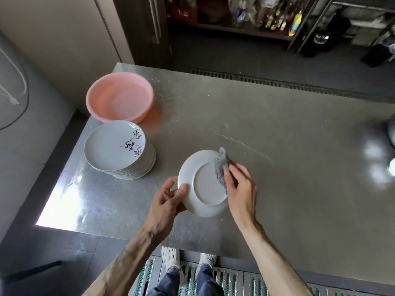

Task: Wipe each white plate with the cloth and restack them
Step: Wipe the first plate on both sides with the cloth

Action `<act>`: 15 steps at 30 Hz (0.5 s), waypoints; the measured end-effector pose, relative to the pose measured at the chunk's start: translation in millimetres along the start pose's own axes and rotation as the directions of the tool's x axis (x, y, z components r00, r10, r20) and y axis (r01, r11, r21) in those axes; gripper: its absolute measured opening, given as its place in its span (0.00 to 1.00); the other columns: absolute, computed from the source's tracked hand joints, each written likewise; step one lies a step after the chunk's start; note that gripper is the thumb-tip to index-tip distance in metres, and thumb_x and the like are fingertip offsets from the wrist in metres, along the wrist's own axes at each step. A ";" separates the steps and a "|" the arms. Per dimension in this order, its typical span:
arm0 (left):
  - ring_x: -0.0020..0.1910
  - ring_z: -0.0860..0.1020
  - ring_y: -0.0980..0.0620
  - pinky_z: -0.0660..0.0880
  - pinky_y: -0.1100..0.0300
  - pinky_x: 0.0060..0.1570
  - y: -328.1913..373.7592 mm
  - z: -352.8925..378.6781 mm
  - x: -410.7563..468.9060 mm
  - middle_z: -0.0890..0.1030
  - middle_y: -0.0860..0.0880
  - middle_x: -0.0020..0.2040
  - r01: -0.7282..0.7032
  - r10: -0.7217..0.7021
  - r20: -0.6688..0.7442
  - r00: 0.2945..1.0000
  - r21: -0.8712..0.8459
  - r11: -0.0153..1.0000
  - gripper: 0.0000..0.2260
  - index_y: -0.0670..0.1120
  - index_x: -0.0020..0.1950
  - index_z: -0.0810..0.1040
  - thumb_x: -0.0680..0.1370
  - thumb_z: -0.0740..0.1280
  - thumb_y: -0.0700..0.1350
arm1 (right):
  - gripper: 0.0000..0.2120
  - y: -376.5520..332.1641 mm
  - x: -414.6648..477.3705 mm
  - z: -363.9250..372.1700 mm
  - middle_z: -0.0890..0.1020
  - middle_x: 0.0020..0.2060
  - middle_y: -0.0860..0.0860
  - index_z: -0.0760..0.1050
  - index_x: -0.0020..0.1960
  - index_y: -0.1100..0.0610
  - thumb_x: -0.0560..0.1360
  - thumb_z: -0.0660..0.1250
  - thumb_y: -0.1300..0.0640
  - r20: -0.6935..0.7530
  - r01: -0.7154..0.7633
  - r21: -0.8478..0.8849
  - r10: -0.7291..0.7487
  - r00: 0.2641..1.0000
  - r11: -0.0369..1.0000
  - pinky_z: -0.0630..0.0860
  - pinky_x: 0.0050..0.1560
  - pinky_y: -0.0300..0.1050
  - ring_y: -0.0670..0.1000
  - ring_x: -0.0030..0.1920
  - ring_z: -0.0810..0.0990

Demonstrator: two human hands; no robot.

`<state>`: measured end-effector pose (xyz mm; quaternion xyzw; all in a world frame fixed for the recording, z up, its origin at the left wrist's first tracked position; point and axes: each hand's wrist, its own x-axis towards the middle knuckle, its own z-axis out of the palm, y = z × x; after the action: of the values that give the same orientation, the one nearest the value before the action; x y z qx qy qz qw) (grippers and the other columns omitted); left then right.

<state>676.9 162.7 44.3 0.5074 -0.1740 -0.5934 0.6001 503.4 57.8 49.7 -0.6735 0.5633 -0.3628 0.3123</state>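
White plate point(204, 189) held underside-up, right of the plate stack point(119, 150) | rim pinched by left hand point(167, 201), thumb on top | grey cloth point(220, 171) gripped in curled right hand point(241, 193), pressed to its base

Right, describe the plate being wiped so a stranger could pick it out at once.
At the steel table, look near the front edge, right of the plate stack. The left hand grips one plate by its rim while the right hand presses a grey cloth on it. Unlike the stack's painted, face-up top plate, it is turned over, showing a plain underside.
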 end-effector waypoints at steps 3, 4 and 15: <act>0.48 0.83 0.43 0.81 0.49 0.45 9.9 8.1 0.1 0.84 0.38 0.50 0.002 -0.003 0.058 0.998 0.029 1.000 0.13 0.44 0.62 0.78 0.80 0.69 0.48 | 0.14 -24.9 8.8 2.4 0.79 0.66 0.44 0.81 0.66 0.54 0.81 0.68 0.60 0.074 0.150 -0.063 -0.145 0.987 0.987 0.73 0.67 0.39 0.43 0.65 0.77; 0.48 0.83 0.43 0.81 0.50 0.44 12.0 10.1 -0.1 0.84 0.38 0.50 -0.004 0.001 0.070 0.998 0.035 0.999 0.12 0.44 0.61 0.79 0.80 0.69 0.48 | 0.15 -35.0 10.6 5.0 0.79 0.66 0.45 0.81 0.66 0.55 0.80 0.68 0.62 0.140 0.254 -0.080 -0.241 0.960 0.964 0.72 0.68 0.40 0.46 0.68 0.76; 0.46 0.82 0.47 0.81 0.52 0.43 28.4 7.7 -9.8 0.83 0.41 0.50 -0.096 0.094 -0.041 0.995 -0.044 0.994 0.15 0.45 0.61 0.79 0.78 0.72 0.51 | 0.11 -34.1 5.4 -12.8 0.82 0.60 0.44 0.83 0.62 0.56 0.81 0.68 0.59 -0.006 0.064 -0.012 -0.064 0.998 0.998 0.74 0.59 0.34 0.47 0.60 0.82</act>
<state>683.6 162.1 74.6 0.4961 -0.1725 -0.5579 0.6426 511.4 58.1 85.6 -0.6920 0.5445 -0.3713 0.2946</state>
